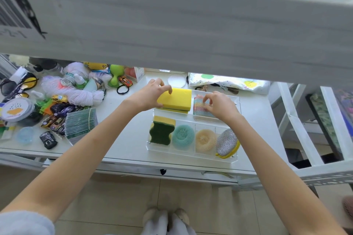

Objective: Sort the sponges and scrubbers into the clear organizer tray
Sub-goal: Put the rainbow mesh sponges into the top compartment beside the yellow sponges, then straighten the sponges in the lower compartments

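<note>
The clear organizer tray (pixel 191 155) lies on the white table. Its front row holds a green-and-yellow sponge (pixel 161 131), a teal mesh scrubber (pixel 183 136), a peach mesh scrubber (pixel 204 140) and a silver scrubber pad with a yellow rim (pixel 227 143). In the back left compartment a large yellow sponge (pixel 177 99) rests on another sponge, and my left hand (pixel 152 94) grips its left end. My right hand (pixel 219 105) pinches a pastel striped mesh scrubber (pixel 199 104) in the back right compartment.
A clutter of toy cars (pixel 57 112), white yarn (pixel 76 91), a stack of clear sleeves (pixel 81 123), round lids and a green toy fills the table's left. A dotted cloth (pixel 229 81) lies behind the tray. A white shelf overhangs above; a white rack (pixel 309 126) stands right.
</note>
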`<control>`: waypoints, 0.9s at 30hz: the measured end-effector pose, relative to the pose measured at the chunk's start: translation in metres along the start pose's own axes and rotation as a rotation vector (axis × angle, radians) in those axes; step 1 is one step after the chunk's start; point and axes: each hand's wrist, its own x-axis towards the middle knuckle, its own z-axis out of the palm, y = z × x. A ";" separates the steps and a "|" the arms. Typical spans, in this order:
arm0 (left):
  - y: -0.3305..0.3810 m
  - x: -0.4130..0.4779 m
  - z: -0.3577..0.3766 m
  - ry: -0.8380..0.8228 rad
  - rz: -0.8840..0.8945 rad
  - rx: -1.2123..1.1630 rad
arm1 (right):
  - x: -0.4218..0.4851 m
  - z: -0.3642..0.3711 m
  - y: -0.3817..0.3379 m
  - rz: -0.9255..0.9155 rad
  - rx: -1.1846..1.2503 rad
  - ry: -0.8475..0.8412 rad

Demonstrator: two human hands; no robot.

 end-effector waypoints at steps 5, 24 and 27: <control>0.003 0.004 0.001 0.004 0.023 0.012 | -0.001 0.003 0.001 0.047 0.032 -0.037; 0.011 -0.051 0.028 -0.004 0.052 -0.185 | -0.071 0.046 -0.059 -0.138 -0.024 -0.224; 0.008 -0.046 0.030 0.021 0.038 -0.209 | -0.069 0.050 -0.059 -0.143 -0.055 -0.214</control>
